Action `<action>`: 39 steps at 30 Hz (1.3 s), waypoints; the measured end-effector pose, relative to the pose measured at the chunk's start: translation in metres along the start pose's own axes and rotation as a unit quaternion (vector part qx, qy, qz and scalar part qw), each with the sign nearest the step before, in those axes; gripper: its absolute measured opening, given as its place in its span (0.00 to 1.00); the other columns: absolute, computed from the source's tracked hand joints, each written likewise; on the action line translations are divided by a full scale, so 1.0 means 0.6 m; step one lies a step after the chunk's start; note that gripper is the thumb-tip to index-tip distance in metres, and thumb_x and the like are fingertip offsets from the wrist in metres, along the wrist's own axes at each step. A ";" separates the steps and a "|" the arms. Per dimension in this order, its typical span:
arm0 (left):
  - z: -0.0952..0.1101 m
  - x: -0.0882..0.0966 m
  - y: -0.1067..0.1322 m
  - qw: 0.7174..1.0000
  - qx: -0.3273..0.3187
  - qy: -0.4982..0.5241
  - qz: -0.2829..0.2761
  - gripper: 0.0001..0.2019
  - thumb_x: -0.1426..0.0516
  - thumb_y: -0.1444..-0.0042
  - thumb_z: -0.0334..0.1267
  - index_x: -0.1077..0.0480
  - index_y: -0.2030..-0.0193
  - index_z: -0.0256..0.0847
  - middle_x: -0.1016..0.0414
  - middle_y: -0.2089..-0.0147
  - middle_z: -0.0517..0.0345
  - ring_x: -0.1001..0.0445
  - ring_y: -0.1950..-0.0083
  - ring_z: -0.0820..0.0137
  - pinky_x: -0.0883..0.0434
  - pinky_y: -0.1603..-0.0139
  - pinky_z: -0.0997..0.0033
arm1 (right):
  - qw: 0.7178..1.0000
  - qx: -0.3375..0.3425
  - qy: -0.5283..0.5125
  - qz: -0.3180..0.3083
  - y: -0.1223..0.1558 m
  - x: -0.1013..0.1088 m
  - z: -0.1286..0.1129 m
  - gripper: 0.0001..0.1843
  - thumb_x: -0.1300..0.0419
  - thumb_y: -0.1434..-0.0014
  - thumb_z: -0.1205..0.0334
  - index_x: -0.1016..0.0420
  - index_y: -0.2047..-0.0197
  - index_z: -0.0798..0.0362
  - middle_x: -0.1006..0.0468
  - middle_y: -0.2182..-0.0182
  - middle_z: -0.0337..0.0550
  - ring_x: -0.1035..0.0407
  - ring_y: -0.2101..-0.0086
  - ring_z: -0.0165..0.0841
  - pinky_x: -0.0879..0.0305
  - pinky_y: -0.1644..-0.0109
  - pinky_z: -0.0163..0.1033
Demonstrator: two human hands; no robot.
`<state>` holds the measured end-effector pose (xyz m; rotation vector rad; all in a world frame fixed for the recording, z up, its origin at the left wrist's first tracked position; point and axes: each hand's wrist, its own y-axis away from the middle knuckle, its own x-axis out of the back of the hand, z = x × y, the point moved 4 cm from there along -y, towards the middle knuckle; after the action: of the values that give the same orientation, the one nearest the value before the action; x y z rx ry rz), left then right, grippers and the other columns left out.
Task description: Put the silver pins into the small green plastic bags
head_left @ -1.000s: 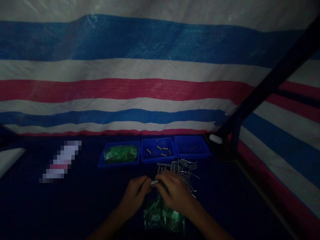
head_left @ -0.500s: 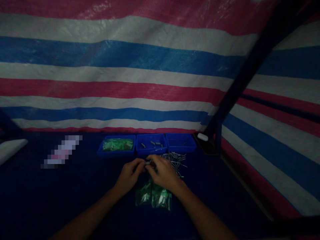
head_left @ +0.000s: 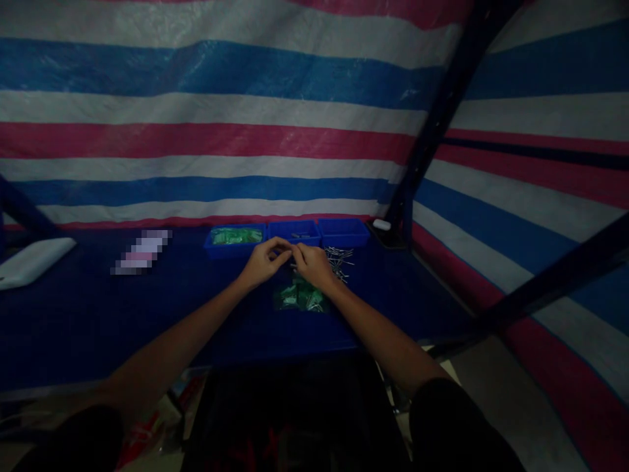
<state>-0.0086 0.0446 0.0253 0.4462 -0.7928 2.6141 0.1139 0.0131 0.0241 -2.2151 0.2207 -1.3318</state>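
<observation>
My left hand [head_left: 266, 260] and my right hand [head_left: 313, 264] meet over the blue table, fingertips together. Both are closed in a pinch; whatever lies between the fingers is too small and dark to make out. Just under them are green-and-clear plastic bags [head_left: 301, 297] with shiny contents. Beside my right hand, a loose pile of thin metal rods [head_left: 341, 260] is partly covered by it. Behind my fingers stands a blue tray with a few small metal pieces [head_left: 301, 235].
A blue tray of green packets [head_left: 236, 236] stands left of the middle one, another blue tray [head_left: 343, 229] right. Further right, a white case [head_left: 382, 225] sits on a dark flat object. A white object [head_left: 37, 261] lies far left. Striped sheeting [head_left: 221, 141] and a dark frame post [head_left: 432, 124] enclose the table.
The head view has tilted down and drawn back, so the table's front edge and the floor show. My hands stay together; the small metal piece seen between them earlier is now hidden.
</observation>
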 end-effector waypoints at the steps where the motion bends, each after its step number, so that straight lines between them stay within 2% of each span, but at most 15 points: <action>1: -0.001 -0.002 -0.001 1.000 -0.003 -0.014 0.000 0.12 0.45 0.50 0.43 0.32 0.64 0.35 0.28 0.66 0.55 0.29 0.65 0.71 0.32 0.66 0.74 | 1.000 -0.004 -0.001 0.004 0.000 0.000 0.003 0.19 0.57 0.36 0.59 0.32 0.72 0.55 0.27 0.76 0.43 0.33 0.73 0.30 0.49 0.68 0.33; 8: -0.023 -0.007 0.018 0.997 0.007 -0.071 0.011 0.13 0.45 0.49 0.43 0.31 0.60 0.36 0.28 0.67 0.56 0.29 0.66 0.72 0.32 0.67 0.75 | 0.999 -0.009 -0.022 -0.025 0.002 -0.002 0.012 0.19 0.56 0.37 0.57 0.32 0.73 0.54 0.28 0.78 0.41 0.34 0.75 0.28 0.48 0.69 0.33; 10: -0.020 -0.002 0.023 0.997 0.008 -0.072 0.034 0.13 0.46 0.47 0.42 0.31 0.60 0.36 0.27 0.65 0.55 0.29 0.65 0.71 0.31 0.65 0.74 | 0.998 -0.007 -0.058 -0.033 0.005 -0.002 0.008 0.16 0.56 0.37 0.55 0.31 0.67 0.54 0.28 0.77 0.40 0.34 0.74 0.29 0.47 0.69 0.33; 12: -0.014 0.005 0.023 0.996 0.009 -0.068 0.062 0.13 0.47 0.47 0.42 0.31 0.60 0.36 0.27 0.63 0.53 0.28 0.63 0.70 0.31 0.64 0.74 | 0.994 0.001 -0.098 -0.040 0.007 0.000 0.002 0.14 0.52 0.39 0.53 0.34 0.57 0.53 0.28 0.75 0.39 0.34 0.74 0.29 0.46 0.69 0.33; 15: -0.006 0.009 0.021 0.994 0.010 -0.080 0.075 0.13 0.48 0.46 0.43 0.30 0.62 0.36 0.26 0.63 0.54 0.29 0.64 0.70 0.32 0.64 0.73 | 0.992 0.024 -0.117 -0.046 0.009 0.005 -0.004 0.19 0.46 0.43 0.56 0.40 0.50 0.53 0.29 0.73 0.37 0.35 0.73 0.29 0.45 0.69 0.33; 19: -0.007 0.007 0.022 0.994 0.014 -0.090 0.053 0.15 0.51 0.44 0.44 0.30 0.67 0.36 0.28 0.72 0.58 0.30 0.70 0.73 0.34 0.69 0.75 | 0.994 0.051 -0.093 -0.035 0.010 0.013 -0.009 0.10 0.48 0.42 0.62 0.35 0.56 0.53 0.28 0.70 0.40 0.35 0.71 0.29 0.44 0.66 0.33; 25: -0.007 0.008 0.024 0.994 0.018 -0.102 0.037 0.19 0.54 0.42 0.47 0.34 0.75 0.36 0.34 0.78 0.61 0.34 0.75 0.75 0.36 0.73 0.77 | 0.994 0.076 -0.065 -0.039 0.010 0.018 -0.016 0.08 0.50 0.41 0.60 0.32 0.62 0.53 0.28 0.70 0.40 0.36 0.71 0.28 0.45 0.66 0.32; 27: -0.004 0.007 0.026 0.994 0.010 -0.109 0.025 0.17 0.54 0.42 0.46 0.32 0.70 0.36 0.33 0.76 0.61 0.34 0.74 0.75 0.36 0.72 0.77 | 0.995 0.072 -0.059 -0.041 0.008 0.017 -0.015 0.11 0.51 0.40 0.59 0.32 0.68 0.54 0.30 0.74 0.39 0.38 0.74 0.27 0.47 0.69 0.32; 29: -0.001 0.005 0.027 0.995 -0.001 -0.104 0.012 0.15 0.53 0.42 0.44 0.32 0.61 0.36 0.31 0.72 0.60 0.32 0.72 0.75 0.35 0.70 0.77 | 0.996 0.054 -0.057 -0.036 0.006 0.017 -0.009 0.15 0.53 0.39 0.58 0.34 0.73 0.54 0.32 0.77 0.38 0.40 0.76 0.27 0.49 0.71 0.32; 32: 0.003 -0.001 0.029 0.995 -0.021 -0.101 -0.015 0.17 0.50 0.44 0.42 0.36 0.50 0.38 0.30 0.69 0.59 0.32 0.71 0.75 0.35 0.70 0.77 | 0.997 0.030 -0.063 -0.028 0.003 0.017 0.001 0.18 0.55 0.38 0.57 0.38 0.77 0.54 0.36 0.81 0.36 0.42 0.78 0.26 0.52 0.72 0.32; 35: 0.004 -0.004 0.029 0.991 -0.032 -0.123 -0.029 0.15 0.49 0.45 0.41 0.35 0.52 0.39 0.30 0.69 0.60 0.33 0.73 0.76 0.35 0.71 0.77 | 0.996 0.023 -0.075 -0.030 0.002 0.018 0.006 0.19 0.57 0.37 0.57 0.40 0.78 0.54 0.37 0.82 0.35 0.43 0.79 0.26 0.52 0.73 0.32; 39: 0.002 -0.003 0.028 0.988 -0.037 -0.148 -0.014 0.13 0.49 0.45 0.42 0.33 0.57 0.38 0.29 0.70 0.59 0.32 0.72 0.74 0.35 0.69 0.76 | 0.995 0.029 -0.086 -0.039 0.004 0.015 0.004 0.20 0.58 0.37 0.57 0.39 0.77 0.54 0.36 0.82 0.36 0.41 0.78 0.26 0.51 0.72 0.32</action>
<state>-0.0142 0.0305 0.0181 0.8318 -0.9640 2.5146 0.1210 0.0082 0.0289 -2.2933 0.0311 -1.1637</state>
